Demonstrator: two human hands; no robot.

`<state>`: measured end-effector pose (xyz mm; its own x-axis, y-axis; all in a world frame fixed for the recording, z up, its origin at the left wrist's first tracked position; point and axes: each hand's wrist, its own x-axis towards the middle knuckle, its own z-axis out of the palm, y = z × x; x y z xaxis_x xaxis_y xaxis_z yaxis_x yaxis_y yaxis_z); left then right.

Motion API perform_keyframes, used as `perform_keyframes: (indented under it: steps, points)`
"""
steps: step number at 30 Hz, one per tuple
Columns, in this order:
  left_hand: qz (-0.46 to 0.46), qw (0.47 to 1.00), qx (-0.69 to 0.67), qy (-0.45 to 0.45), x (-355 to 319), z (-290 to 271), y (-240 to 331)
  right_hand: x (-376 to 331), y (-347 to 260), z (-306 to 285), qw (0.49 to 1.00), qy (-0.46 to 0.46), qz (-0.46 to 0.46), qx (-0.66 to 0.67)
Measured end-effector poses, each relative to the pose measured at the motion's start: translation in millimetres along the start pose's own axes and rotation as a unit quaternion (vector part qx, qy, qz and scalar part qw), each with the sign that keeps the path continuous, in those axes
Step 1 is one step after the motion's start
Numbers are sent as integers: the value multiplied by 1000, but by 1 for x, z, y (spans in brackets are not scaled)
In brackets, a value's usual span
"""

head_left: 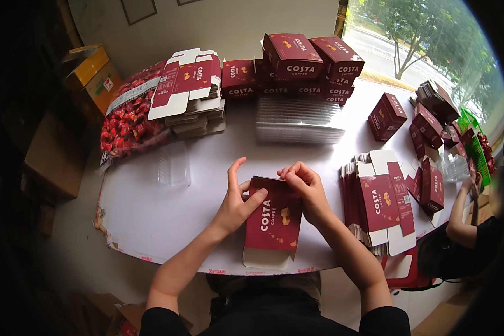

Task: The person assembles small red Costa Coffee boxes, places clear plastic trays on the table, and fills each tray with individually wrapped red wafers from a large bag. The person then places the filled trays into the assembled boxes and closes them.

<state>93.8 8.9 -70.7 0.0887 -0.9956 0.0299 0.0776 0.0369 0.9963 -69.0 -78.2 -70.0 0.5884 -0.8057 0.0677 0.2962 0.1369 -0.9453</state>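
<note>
A dark red carton point(273, 224) with a white flap at its near end lies on the white table point(151, 213) in front of me. My left hand point(236, 201) holds its left side, thumb across the top face, index finger raised. My right hand point(305, 187) pinches the far end of the carton, fingers curled over its top edge. To the right of my right forearm sits a stack of flat red-and-white carton blanks point(379, 201).
Assembled red boxes point(302, 64) are piled at the table's far side behind a stack of clear plastic trays point(298, 120). One clear tray point(174, 163), another stack of blanks point(190, 92) and a bag of red candies point(130, 117) lie left. Another person's arm point(459, 210) works at the right, amid more boxes point(431, 185).
</note>
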Motion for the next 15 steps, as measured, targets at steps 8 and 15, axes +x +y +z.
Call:
perform_keyframes:
  steps: [8, 15]
  points:
    - [16, 998, 30, -57, -2, -1, 2, 1, -8, 3, 999, 48, 12, 12]
    - [67, 994, 76, -42, -1, 1, -2, 1, -6, -7, 999, -37, 22, -7]
